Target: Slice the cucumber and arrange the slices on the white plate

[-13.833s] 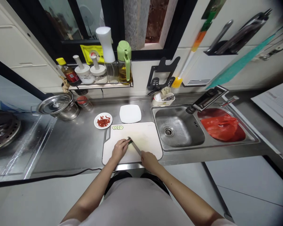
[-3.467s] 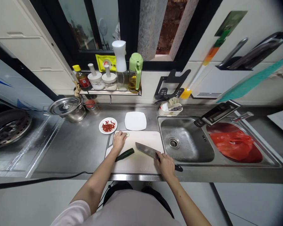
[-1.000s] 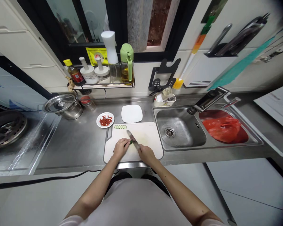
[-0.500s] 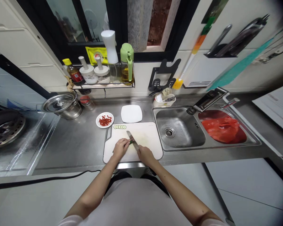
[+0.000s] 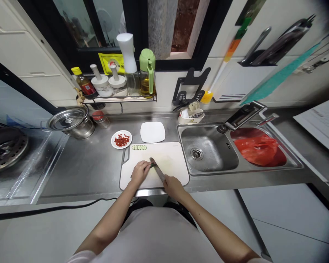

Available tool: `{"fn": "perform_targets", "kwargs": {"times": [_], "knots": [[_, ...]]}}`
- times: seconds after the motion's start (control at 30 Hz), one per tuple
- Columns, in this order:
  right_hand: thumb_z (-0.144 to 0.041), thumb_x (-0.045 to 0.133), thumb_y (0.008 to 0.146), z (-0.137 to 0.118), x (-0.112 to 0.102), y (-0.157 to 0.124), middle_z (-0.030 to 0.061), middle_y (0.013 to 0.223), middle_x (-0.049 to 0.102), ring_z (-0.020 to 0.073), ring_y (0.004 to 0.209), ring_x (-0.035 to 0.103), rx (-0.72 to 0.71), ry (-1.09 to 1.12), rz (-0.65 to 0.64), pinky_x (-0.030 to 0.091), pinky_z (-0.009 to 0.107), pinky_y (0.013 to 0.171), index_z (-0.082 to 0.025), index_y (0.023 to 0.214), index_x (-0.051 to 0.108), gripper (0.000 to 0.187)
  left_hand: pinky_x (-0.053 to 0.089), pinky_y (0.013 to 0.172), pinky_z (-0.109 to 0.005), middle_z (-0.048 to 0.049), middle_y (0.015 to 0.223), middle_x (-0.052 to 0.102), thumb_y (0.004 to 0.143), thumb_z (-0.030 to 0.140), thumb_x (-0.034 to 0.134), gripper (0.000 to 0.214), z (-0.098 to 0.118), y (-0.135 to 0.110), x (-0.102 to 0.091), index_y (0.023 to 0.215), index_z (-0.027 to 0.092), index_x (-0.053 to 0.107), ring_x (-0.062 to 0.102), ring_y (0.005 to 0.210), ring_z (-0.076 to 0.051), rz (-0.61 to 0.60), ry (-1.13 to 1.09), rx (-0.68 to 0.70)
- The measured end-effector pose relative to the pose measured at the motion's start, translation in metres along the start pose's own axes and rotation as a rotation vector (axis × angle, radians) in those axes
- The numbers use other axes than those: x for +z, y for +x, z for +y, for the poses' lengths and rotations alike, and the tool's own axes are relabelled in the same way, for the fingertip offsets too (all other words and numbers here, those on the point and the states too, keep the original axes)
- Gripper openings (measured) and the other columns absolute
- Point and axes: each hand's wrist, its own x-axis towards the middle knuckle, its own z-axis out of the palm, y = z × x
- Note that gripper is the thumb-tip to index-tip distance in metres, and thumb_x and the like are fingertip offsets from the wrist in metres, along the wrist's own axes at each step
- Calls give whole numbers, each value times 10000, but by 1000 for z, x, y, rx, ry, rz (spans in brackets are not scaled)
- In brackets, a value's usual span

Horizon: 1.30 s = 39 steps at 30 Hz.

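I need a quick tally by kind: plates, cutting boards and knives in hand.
Round white plate and rounded-square white plate: 2 plates
White rectangular cutting board: 1
Long steel-bladed knife: 1
Total: 4

A kitchen, with a stainless-steel counter [image 5: 79, 168] beneath a black-framed window [image 5: 135, 18], is centered on a white cutting board [image 5: 175, 170]. Immediately right of the board sits a double-basin sink [image 5: 219, 146] with a faucet [image 5: 239, 117]. Far to the board's left stands a stove burner [image 5: 7, 149], with a lidded steel pot [image 5: 82, 129] between burner and board. Beyond the board and to its left, a rack [image 5: 117, 99] holds a green-topped oil bottle [image 5: 147, 78], a yellow-capped bottle [image 5: 86, 87] and lidded seasoning jars [image 5: 102, 87].
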Motion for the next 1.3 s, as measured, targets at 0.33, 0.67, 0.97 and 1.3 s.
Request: {"fn": "perform_targets", "kwargs": {"times": [0.33,0.67,0.97,1.3], "knots": [[-172,351,912,-6,-2,0,143,977,670,226,925,632,27,-20,-15,396,287,704,-133,1106,549,280,491,850,-302,-36,952,679,915,269,494,214,-5,0,2,1010,227,681,614,906,-157,19,2,18],[-166,356,906,-8,1,6,150,982,671,248,932,639,29,-26,1,413,305,706,-130,1121,539,285,503,834,-311,-46,941,682,915,277,490,218,-4,1,2,982,221,690,622,901,-164,28,-1,35],[-161,361,897,-12,2,14,149,988,671,241,936,638,22,-28,13,418,299,721,-132,1106,547,281,504,841,-311,-43,957,686,914,268,488,218,-7,2,2,1001,225,683,627,909,-164,15,-5,37],[-151,354,899,-15,6,23,160,1003,662,240,938,633,-4,-50,30,434,313,738,-117,1121,531,286,502,847,-321,-43,959,687,914,282,490,219,-5,1,1,999,232,686,622,918,-171,17,-3,17]]}}
